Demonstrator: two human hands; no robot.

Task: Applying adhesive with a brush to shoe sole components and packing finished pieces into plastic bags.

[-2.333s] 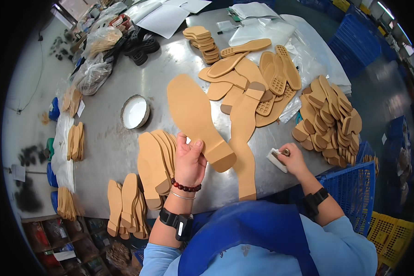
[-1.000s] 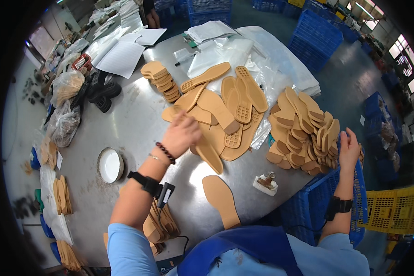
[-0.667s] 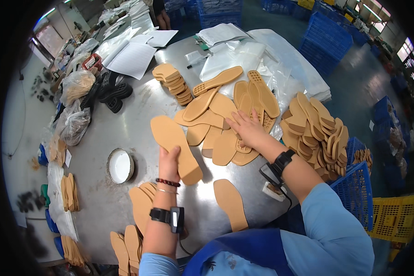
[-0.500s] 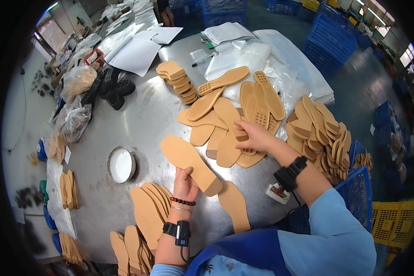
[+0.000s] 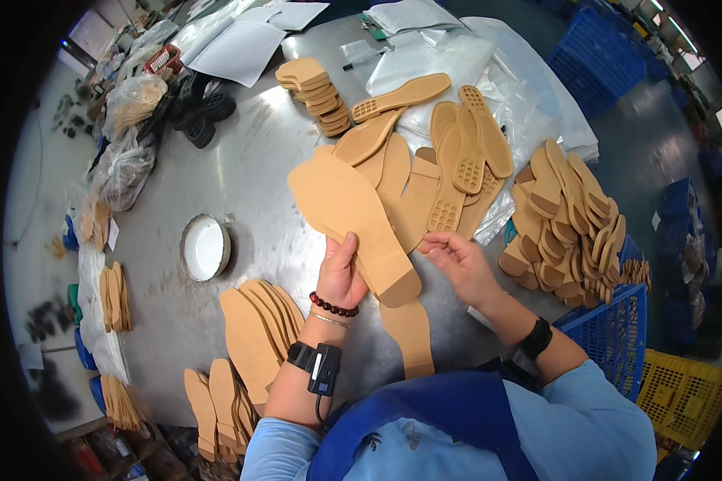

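My left hand (image 5: 343, 272) grips a tan insole (image 5: 337, 192) by its middle, thumb on top; its darker heel end points toward me. A second edge along its side suggests another layer beneath, but I cannot tell for sure. Just right of the heel end, my right hand (image 5: 457, 264) is raised with its fingers loosely bent and apart, holding nothing I can see. Under the held piece, a single insole (image 5: 409, 341) lies on the metal table (image 5: 273, 192). Beyond my hands spreads a loose pile of tan soles (image 5: 469, 156), some with gridded heels.
A white bowl (image 5: 205, 248) stands at left. Fanned insoles (image 5: 253, 337) lie by my left forearm. A heaped stack of soles (image 5: 569, 216) is at right, above a blue crate (image 5: 610, 325). Small stacked pieces (image 5: 317, 92), plastic sheets (image 5: 433, 60) and papers (image 5: 237, 48) lie farther back.
My right hand has left the pile and come back beside the held insole's heel. The held insole is higher and looks larger. An insole under my right hand no longer shows in the pile.
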